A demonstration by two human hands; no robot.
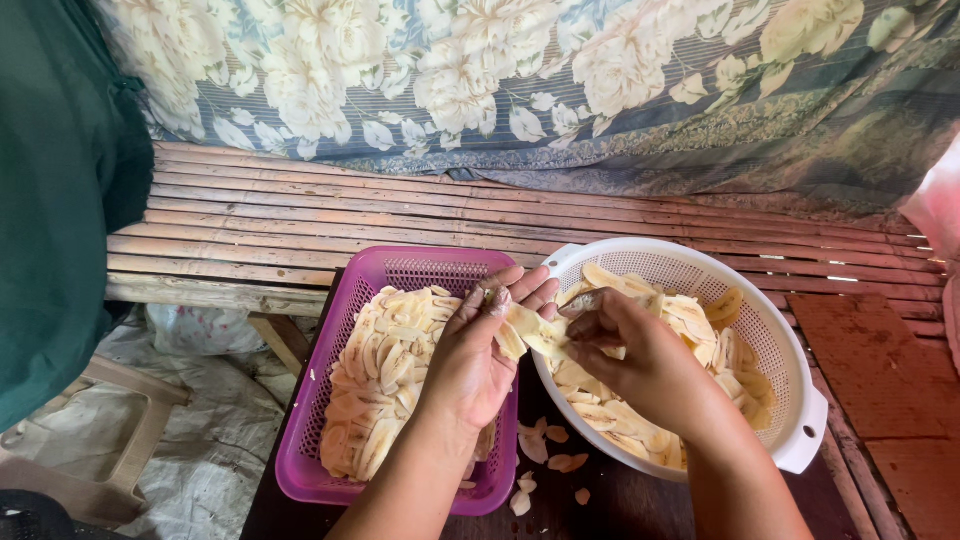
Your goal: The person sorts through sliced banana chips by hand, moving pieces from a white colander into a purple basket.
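A crumpled whitish plastic bag (200, 328) lies under the bench, left of the baskets.

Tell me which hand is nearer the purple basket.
Left. The left hand hangs over the purple basket, above its right-hand side, holding pale slices. The right hand is over the white colander, clear of the basket.

We note a dark table (620, 500) bearing a purple basket (330, 420), a white colander (790, 370), and scattered pale slices (545, 445).

Purple basket (330, 330) bottom corner cut off by edge — left hand (470, 360) hides some slices.
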